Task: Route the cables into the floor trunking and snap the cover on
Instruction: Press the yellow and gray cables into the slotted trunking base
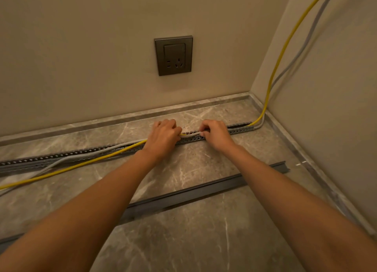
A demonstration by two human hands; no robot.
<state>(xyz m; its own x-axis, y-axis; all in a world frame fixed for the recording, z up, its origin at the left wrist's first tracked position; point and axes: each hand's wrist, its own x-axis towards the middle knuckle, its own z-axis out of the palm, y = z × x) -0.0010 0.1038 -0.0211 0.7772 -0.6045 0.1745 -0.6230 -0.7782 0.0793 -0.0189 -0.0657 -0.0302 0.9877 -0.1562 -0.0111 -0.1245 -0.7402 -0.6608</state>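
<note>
Your two bare forearms reach forward from the bottom edge over a polished floor [183,241] of grey, marble-patterned stone with pale veins.

Nearest to you, passing under both forearms, lies the cover [183,198]. It is a long, straight, dark grey strip with a shallow channel shape, lying loose on the floor, well apart from the trunking and running roughly alongside it.

Further out, your hands sit close together over the middle of the trunking [61,157], a narrow grey rail with rows of small slots in its side walls, open on top. The fingers of your left hand [163,138] are curled down around the yellow cable [81,163]. The fingers of your right hand [216,136] are curled in a pinch on the grey cable [310,37]. Between your hands both cables arch slightly above the rail.

To the right of your right hand, the cables lie inside the trunking as far as its end, then climb the right-hand wall. To the left of your left hand, they spill over the near side and trail across the floor.

Beyond the trunking, a low stone skirting [122,117] runs along the foot of a smooth beige wall [81,47]. On that wall is a square, dark metallic socket [173,55].
</note>
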